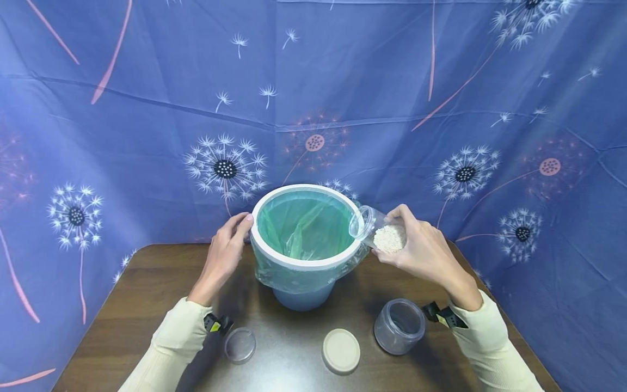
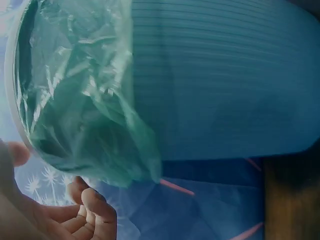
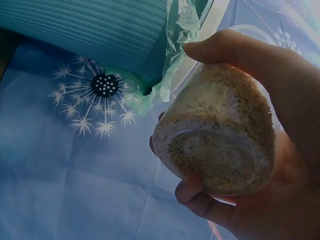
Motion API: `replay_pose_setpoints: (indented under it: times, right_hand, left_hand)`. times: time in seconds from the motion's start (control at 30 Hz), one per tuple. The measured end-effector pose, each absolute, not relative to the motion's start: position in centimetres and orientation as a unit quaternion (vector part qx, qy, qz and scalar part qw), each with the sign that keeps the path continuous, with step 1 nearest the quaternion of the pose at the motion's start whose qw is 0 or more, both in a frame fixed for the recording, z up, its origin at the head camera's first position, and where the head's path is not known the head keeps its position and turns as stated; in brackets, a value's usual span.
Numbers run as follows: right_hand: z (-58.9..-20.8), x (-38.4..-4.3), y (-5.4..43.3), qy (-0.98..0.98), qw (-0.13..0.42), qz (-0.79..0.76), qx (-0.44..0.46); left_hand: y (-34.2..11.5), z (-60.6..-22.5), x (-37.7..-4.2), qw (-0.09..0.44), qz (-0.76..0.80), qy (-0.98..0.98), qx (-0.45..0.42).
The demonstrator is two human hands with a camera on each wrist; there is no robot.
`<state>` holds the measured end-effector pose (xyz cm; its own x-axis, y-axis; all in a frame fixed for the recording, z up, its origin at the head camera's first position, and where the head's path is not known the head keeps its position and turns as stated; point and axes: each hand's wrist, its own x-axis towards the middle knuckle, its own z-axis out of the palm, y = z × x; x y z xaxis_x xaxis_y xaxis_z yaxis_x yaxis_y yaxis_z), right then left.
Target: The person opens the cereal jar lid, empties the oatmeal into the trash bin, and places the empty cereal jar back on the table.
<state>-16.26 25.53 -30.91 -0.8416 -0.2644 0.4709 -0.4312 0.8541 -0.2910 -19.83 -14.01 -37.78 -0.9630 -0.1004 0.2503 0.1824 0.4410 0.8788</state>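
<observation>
A blue ribbed trash bin (image 1: 302,298) with a white rim stands on the table, lined with a green plastic bag (image 1: 294,239) folded over its outside. At the rim's left side my left hand (image 1: 227,245) holds the edge, thumb on the rim and fingers curled near the bag's outside. My right hand (image 1: 421,245) grips a clear jar (image 3: 215,135) partly filled with small pale grains (image 1: 390,238). The jar is tilted, its uncovered mouth at the bin's right rim. The grains rest towards its base; none are seen falling.
On the brown table (image 1: 264,365) near the front lie a clear round lid (image 1: 240,345) and a cream round lid (image 1: 341,351). An uncovered clear jar (image 1: 399,326) stands by the right wrist. A blue dandelion-print cloth (image 1: 352,81) hangs behind.
</observation>
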Motion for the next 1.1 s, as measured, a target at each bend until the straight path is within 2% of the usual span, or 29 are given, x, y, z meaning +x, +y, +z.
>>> replay_pose_setpoints:
  times: [0.33,0.8,1.1]
  right_hand:
    - [-30.3,-17.3,25.0,-0.931,0.233,0.181,0.214]
    - [-29.7,-18.6,24.2,-0.92,0.28,0.13,0.243]
    - [-29.3,-19.4,23.6,-0.916,0.276,0.114,0.266]
  left_hand:
    - [-11.8,-35.6,-20.0,0.13,-0.504,-0.853,-0.034]
    - [-11.3,-36.0,-19.8,0.128,-0.536,-0.834,-0.039]
    - [-11.3,-36.1,-19.9,0.132,-0.539,-0.831,-0.039]
